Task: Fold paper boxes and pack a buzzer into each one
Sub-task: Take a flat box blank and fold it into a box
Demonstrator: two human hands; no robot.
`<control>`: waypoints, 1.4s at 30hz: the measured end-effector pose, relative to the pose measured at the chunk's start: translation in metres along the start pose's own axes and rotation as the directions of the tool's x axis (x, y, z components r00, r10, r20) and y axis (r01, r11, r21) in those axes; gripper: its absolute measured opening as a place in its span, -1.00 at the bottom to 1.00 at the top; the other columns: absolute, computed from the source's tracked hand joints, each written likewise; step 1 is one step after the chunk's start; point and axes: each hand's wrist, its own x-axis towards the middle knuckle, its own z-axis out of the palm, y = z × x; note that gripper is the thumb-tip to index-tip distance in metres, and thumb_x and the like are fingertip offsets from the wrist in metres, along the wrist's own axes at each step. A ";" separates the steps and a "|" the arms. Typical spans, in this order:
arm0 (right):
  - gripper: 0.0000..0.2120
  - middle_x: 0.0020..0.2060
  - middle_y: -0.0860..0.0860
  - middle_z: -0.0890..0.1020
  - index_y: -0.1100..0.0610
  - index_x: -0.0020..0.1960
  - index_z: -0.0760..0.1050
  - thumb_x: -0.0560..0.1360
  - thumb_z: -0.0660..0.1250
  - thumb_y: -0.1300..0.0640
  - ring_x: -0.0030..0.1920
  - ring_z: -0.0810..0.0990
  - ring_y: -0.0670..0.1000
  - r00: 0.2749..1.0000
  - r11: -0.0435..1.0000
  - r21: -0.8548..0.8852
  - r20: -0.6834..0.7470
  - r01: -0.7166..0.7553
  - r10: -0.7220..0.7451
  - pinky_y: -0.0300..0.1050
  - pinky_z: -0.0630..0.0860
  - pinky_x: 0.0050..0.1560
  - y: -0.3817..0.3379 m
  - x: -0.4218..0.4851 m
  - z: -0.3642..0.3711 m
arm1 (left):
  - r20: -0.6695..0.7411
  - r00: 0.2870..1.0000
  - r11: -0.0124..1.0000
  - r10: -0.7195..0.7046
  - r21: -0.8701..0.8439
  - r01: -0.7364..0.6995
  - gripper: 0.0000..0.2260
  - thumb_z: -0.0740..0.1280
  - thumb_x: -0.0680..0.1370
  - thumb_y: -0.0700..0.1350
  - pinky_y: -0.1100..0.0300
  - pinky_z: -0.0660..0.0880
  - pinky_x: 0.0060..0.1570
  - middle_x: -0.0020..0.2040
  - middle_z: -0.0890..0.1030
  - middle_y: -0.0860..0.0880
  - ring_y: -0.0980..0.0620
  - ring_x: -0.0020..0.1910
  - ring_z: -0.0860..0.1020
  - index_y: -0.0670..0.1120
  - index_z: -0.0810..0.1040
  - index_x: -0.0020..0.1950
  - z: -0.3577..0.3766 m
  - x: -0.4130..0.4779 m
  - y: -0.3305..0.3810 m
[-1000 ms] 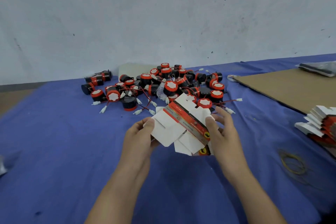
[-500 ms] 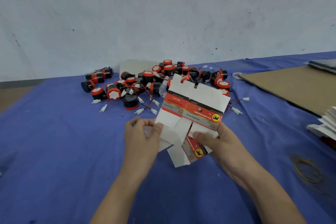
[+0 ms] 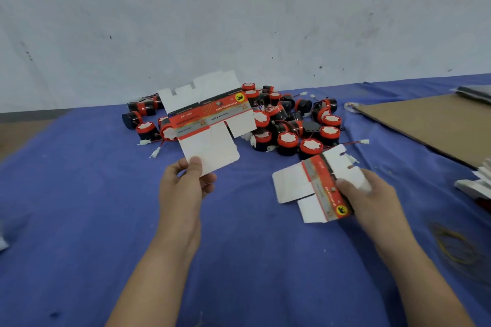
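Note:
Two flat, unfolded paper box blanks, white with a red printed band, are held apart over the blue cloth. My left hand (image 3: 186, 183) pinches the bottom flap of one box blank (image 3: 207, 125) and holds it upright in front of the buzzers. My right hand (image 3: 369, 196) grips the second box blank (image 3: 313, 188), held low and tilted just above the cloth. Behind them lies a pile of several black buzzers (image 3: 289, 125) with red caps, red wires and white plugs.
A brown cardboard sheet (image 3: 430, 119) lies at the right. A stack of more flat box blanks (image 3: 478, 180) shows at the right edge. Yellow rubber bands (image 3: 451, 244) lie on the blue cloth (image 3: 79, 207) near my right forearm. A grey wall rises behind.
The two blanks, held together as one stack earlier, have been separated. My left hand lifted one up and left; my right hand carried the other down to the right.

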 end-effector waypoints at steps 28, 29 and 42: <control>-0.64 0.07 -0.20 0.63 -0.23 0.29 0.43 0.60 0.34 0.14 0.07 0.63 -0.19 0.973 0.913 0.364 0.064 0.186 -0.224 -0.33 0.58 -0.12 -0.033 -0.029 0.044 | 0.752 0.645 0.975 -0.135 0.218 -0.049 -0.65 0.36 0.52 0.15 0.04 0.53 0.21 0.26 0.64 0.02 -0.02 0.27 0.59 0.14 0.60 0.28 0.018 -0.023 -0.019; -0.65 0.08 -0.17 0.62 -0.28 0.26 0.42 0.60 0.34 0.11 0.04 0.63 -0.22 0.973 0.916 0.369 0.101 0.156 -0.207 -0.35 0.57 -0.15 -0.035 -0.032 0.047 | 0.717 0.677 0.983 -0.165 0.179 0.050 -0.59 0.44 0.44 0.22 -0.03 0.55 0.17 0.21 0.67 -0.07 -0.10 0.22 0.62 0.08 0.65 0.22 0.020 -0.022 -0.017; -0.48 0.08 -0.37 0.49 -0.74 -0.09 0.18 0.50 0.40 -0.14 -0.01 0.54 -0.43 0.966 0.954 0.294 0.225 0.055 -0.125 -0.46 0.50 -0.20 -0.046 -0.057 0.069 | 0.538 0.834 0.990 -0.122 0.126 0.063 -0.68 0.53 0.29 0.28 0.03 0.60 -0.04 -0.03 0.74 0.00 -0.03 -0.05 0.72 0.20 0.70 -0.03 0.035 -0.046 -0.013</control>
